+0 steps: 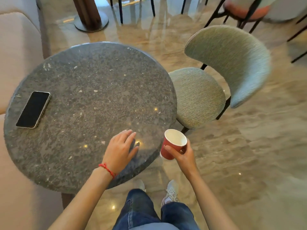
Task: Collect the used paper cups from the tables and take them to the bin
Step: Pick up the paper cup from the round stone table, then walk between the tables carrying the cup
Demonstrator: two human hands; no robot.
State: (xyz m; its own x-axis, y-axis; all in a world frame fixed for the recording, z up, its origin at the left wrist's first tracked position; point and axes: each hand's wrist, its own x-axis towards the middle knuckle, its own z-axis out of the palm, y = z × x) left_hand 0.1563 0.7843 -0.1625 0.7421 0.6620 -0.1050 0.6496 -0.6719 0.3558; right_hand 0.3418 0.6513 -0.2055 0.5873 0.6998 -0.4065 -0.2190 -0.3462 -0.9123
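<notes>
Holding red paper cup [173, 145] off the table [93, 77] edge, right hand [183, 154] wrapped round it | left hand [120, 151] flat, empty, over tabletop | phone [33, 110] remains | bin unseen; carry-off judged pending.

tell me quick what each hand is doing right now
Left hand: open, fingers straight, over the round table, holding nothing.
Right hand: gripping the red paper cup, held off the table's edge.
</notes>
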